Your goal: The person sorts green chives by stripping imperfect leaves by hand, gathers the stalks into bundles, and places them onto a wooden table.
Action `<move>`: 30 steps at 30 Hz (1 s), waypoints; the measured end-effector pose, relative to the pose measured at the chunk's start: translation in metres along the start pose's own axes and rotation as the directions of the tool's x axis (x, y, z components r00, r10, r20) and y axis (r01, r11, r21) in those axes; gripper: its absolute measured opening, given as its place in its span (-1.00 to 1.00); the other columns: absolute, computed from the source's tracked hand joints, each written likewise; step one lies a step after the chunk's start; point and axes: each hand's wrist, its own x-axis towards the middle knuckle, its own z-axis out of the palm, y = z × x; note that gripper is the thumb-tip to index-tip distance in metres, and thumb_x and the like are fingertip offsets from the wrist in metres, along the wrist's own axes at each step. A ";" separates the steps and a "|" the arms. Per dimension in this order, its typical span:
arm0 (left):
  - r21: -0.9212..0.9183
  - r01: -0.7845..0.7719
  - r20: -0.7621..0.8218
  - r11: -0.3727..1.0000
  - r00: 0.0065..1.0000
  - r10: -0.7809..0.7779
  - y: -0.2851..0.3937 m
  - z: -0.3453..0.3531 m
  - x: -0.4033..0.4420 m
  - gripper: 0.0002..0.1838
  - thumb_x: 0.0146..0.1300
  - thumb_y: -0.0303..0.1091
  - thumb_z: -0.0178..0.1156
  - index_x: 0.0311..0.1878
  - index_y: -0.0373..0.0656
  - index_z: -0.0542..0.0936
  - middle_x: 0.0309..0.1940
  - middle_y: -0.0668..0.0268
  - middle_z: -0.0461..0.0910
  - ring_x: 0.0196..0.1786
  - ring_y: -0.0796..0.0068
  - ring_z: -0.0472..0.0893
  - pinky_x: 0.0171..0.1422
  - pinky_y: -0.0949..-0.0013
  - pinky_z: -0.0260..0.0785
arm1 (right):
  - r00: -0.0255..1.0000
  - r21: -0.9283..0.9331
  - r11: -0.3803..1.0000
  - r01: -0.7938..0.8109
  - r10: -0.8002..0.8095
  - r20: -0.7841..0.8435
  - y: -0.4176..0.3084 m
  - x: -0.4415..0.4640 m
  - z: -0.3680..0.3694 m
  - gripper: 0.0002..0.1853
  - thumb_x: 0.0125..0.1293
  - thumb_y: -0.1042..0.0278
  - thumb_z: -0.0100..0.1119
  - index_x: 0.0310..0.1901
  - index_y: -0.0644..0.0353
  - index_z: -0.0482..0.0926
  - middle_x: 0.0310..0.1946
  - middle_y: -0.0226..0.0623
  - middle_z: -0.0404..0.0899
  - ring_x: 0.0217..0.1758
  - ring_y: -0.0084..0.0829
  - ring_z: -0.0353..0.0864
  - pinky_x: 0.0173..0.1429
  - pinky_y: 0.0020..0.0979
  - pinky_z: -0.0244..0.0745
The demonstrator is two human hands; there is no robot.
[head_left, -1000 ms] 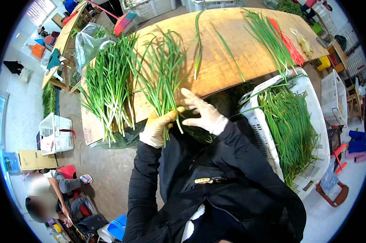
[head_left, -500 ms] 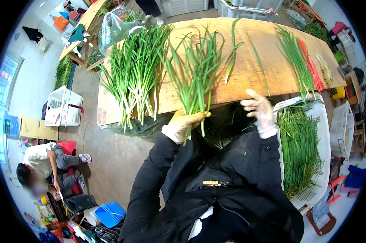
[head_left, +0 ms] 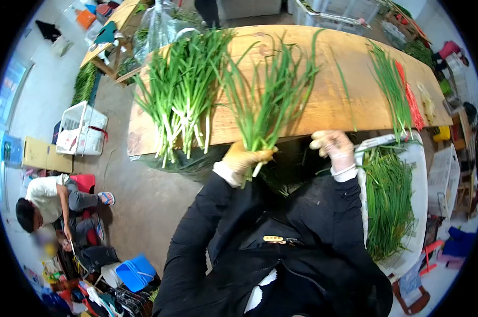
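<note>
Left hand [head_left: 244, 157]: grip closed around leafy bunch [head_left: 259, 126]
Right hand [head_left: 334, 148]: grip half-open, near crate [head_left: 420, 195]
Surface [head_left: 368, 108]: pile of greens [head_left: 182, 98] at left end

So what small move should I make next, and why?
Perhaps reach your right hand toward the green stalks in the white crate: that hand is close by and looks empty, while your left hand grips a bunch.

Green stalks [head_left: 258, 122] in left grip [head_left: 242, 158]
</note>
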 end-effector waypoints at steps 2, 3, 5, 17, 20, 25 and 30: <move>-0.061 -0.012 0.061 0.998 0.998 0.015 0.003 -0.011 -0.001 -0.58 -0.04 -0.53 0.22 -0.06 -0.33 0.37 -0.23 0.12 0.53 -0.36 0.52 0.50 -0.26 0.56 0.36 | 0.967 -0.043 0.997 0.071 -0.079 -0.244 0.005 -0.001 -0.036 -0.91 0.13 0.41 0.10 -0.39 0.22 0.43 -0.33 -0.16 0.55 -0.52 -0.61 0.50 -0.53 -0.68 0.32; -0.113 -0.022 0.113 0.993 0.993 0.035 0.003 -0.017 0.000 -0.58 -0.02 -0.52 0.21 -0.05 -0.33 0.36 -0.21 0.11 0.52 -0.35 0.51 0.50 -0.26 0.56 0.36 | 0.937 -0.093 0.993 0.074 -0.101 -0.336 0.002 -0.003 -0.046 -0.91 0.13 0.40 0.11 -0.40 0.19 0.43 -0.33 -0.18 0.55 -0.53 -0.62 0.49 -0.53 -0.68 0.32; -0.071 -0.015 0.089 0.997 0.996 0.022 0.003 -0.022 0.002 -0.59 0.01 -0.49 0.19 -0.03 -0.33 0.35 -0.19 0.10 0.51 -0.32 0.51 0.51 -0.26 0.57 0.38 | 0.983 -0.368 0.915 -0.167 0.127 -0.132 -0.007 -0.021 -0.062 -0.85 0.04 0.47 0.14 -0.30 0.16 0.49 -0.31 -0.27 0.56 -0.48 -0.61 0.50 -0.40 -0.61 0.39; -0.057 0.025 0.133 0.998 0.991 -0.017 0.004 0.000 0.000 -0.52 0.00 -0.43 0.22 0.02 -0.32 0.33 -0.17 0.15 0.49 -0.34 0.57 0.50 -0.31 0.62 0.39 | 0.939 -0.587 0.803 -0.102 0.272 0.209 0.035 0.008 0.080 -0.75 0.11 0.20 0.04 -0.27 0.20 0.47 -0.43 -0.13 0.52 -0.37 -0.25 0.54 -0.27 -0.31 0.42; -0.107 -0.027 0.079 0.994 0.996 0.036 0.016 -0.001 -0.012 -0.56 0.00 -0.52 0.19 -0.01 -0.35 0.35 -0.11 0.13 0.48 -0.31 0.50 0.52 -0.24 0.57 0.38 | 0.996 -0.441 0.897 -0.009 0.047 0.075 0.059 -0.001 0.060 -0.88 0.13 0.45 -0.02 -0.41 0.28 0.51 -0.61 -0.33 0.52 -0.61 -0.59 0.48 -0.51 -0.59 0.37; -0.082 -0.105 0.124 0.991 0.986 0.114 0.024 -0.012 -0.016 -0.46 -0.06 -0.48 0.24 0.04 -0.33 0.31 0.02 0.04 0.37 -0.35 0.51 0.48 -0.28 0.58 0.35 | 0.845 -0.750 0.553 -0.364 0.535 -0.016 0.062 -0.025 -0.007 -0.78 0.05 0.31 0.08 -0.24 0.15 0.52 -0.50 -0.31 0.56 -0.44 -0.54 0.53 -0.29 -0.51 0.44; -0.167 0.030 0.166 0.985 0.986 -0.002 0.013 -0.009 -0.008 -0.55 0.01 -0.53 0.18 0.02 -0.31 0.33 -0.09 0.09 0.46 -0.36 0.46 0.52 -0.33 0.57 0.38 | 0.928 -0.506 0.860 -0.074 0.245 0.280 0.013 -0.015 0.046 -0.48 -0.10 0.15 0.28 -0.05 0.12 0.43 -0.49 -0.31 0.54 -0.44 -0.48 0.53 -0.28 -0.49 0.41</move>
